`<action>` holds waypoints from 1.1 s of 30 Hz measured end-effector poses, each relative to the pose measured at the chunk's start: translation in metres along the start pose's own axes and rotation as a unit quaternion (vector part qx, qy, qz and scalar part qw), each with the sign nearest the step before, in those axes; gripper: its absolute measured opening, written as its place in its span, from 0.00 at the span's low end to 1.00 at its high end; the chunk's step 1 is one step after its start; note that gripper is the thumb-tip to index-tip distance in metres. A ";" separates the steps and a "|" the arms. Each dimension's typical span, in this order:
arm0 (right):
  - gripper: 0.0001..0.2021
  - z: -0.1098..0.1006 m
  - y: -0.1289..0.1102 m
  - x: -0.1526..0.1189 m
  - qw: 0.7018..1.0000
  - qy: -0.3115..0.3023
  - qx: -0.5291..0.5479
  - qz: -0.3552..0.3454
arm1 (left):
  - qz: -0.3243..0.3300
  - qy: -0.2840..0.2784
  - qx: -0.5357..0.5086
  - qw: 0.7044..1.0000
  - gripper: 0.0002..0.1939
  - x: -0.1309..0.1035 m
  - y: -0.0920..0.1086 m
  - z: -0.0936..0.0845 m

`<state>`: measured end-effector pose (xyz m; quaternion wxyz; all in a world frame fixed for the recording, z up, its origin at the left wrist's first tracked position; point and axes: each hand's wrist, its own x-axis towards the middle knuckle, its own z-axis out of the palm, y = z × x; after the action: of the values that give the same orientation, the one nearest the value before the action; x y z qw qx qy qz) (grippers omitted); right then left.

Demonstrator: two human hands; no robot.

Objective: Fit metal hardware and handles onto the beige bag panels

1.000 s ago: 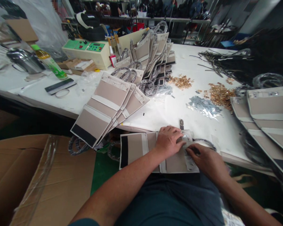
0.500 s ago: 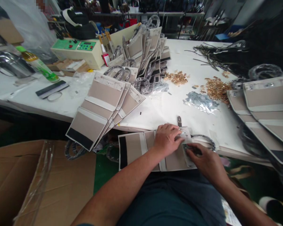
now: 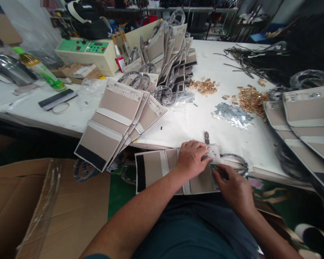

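Here's the white table (image 3: 183, 118), running wide, its left end cut off by the frame. Below it at left sits a cardboard box (image 3: 75, 205), lopped by the left and bottom edges. Far right, a stack of beige panels (image 3: 310, 111) overlaps, also cropped. And the work panel (image 3: 151, 169) lies at the table's near edge, its middle covered by the left hand (image 3: 193, 156) and forearm. That hand rests on it, thumb parted from fingers. The right hand (image 3: 233, 181) bends thumb and fingertips together over the panel's pale end; whether they grip anything, I can't tell. Beyond, gold pieces (image 3: 251, 99) and silver plates (image 3: 232, 114) heap up, too small to make out singly. Smallest, a metal tab (image 3: 206, 136) shows just past the panel's far edge.
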<state>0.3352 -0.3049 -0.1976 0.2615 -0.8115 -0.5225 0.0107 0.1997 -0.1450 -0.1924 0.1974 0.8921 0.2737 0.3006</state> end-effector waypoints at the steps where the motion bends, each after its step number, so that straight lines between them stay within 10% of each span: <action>1: 0.18 0.001 0.000 -0.001 1.000 0.005 -0.004 -0.007 | 0.001 0.000 -0.001 1.000 0.13 0.000 0.000 0.000; 33: 0.18 0.005 -0.015 -0.003 0.991 0.045 0.095 0.077 | 0.003 -0.006 -0.009 1.000 0.11 0.000 -0.001 -0.002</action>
<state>0.3196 -0.3010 -0.1966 0.3591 -0.8203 -0.4430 0.0437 0.1979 -0.1439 -0.1911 0.2061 0.8928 0.2669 0.2985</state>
